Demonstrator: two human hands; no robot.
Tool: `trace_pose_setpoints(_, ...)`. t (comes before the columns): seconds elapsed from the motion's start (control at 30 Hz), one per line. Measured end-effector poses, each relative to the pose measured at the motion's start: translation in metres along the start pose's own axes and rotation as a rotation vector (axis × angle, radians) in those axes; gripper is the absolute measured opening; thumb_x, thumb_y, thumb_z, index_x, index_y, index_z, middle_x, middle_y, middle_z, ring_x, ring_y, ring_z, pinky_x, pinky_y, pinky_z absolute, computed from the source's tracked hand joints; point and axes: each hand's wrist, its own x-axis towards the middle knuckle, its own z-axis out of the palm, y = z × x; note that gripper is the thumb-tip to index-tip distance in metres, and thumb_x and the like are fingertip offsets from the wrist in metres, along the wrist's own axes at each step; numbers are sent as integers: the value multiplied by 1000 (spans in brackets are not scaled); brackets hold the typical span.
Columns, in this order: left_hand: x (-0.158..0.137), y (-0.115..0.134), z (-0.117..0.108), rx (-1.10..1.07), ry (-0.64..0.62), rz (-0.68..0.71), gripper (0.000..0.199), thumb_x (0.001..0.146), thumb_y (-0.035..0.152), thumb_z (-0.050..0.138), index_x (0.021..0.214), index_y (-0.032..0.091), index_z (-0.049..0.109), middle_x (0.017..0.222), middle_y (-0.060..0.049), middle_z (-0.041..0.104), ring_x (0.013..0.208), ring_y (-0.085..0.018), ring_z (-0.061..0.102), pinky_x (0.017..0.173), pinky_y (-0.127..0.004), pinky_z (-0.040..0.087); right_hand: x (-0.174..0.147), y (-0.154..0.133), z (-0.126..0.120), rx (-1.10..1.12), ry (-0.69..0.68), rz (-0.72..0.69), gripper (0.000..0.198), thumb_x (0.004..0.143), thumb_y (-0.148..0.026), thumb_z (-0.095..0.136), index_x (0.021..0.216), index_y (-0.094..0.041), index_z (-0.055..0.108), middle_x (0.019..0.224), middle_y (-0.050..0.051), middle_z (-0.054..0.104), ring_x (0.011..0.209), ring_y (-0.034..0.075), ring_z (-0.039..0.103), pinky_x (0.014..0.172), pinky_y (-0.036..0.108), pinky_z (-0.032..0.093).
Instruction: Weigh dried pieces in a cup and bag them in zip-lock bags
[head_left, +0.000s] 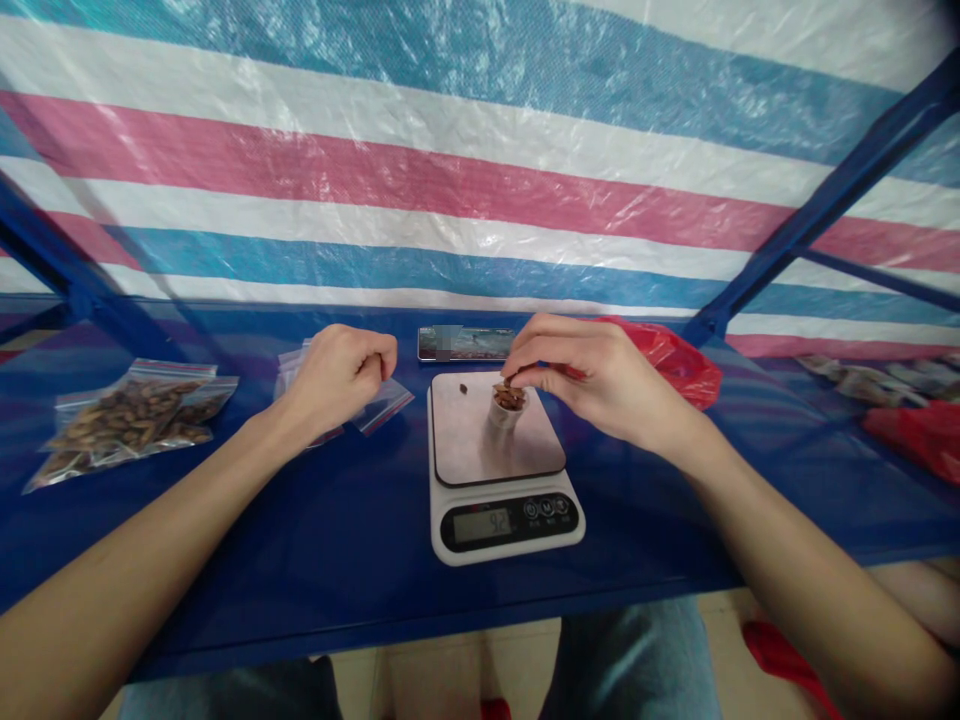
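A small cup point(504, 415) heaped with brown dried pieces point(510, 396) stands on the steel plate of a white digital kitchen scale point(442, 538). My right hand point(592, 375) reaches in from the right, thumb and fingers pinched on a brown piece at the top of the heap. One loose dark piece point(463, 389) lies on the plate, left of the cup. My left hand point(341, 372) is closed in a fist above small clear zip bags point(384, 405); whatever it may hold is hidden. The scale's display seems to read 92, with blurred digits.
Filled zip bags of brown pieces point(142, 415) lie at the left on the blue table point(337, 560). Behind the scale rests a phone point(469, 343). A red plastic bag point(679, 365) sits behind my right hand. Blue frame bars point(817, 215) rise at both sides.
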Motion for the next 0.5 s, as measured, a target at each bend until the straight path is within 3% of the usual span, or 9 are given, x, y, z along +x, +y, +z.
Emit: trace_pose_setpoints(0.5,0,-2,0,1,-5,11,25,72,8,41,56,20,56,49,2,49,48,-13,45,59,-30,30,2,-1,3,108,-43,30,12,100,-20,70,94,-22,80,95,5,75,85,18,72,75,28,55)
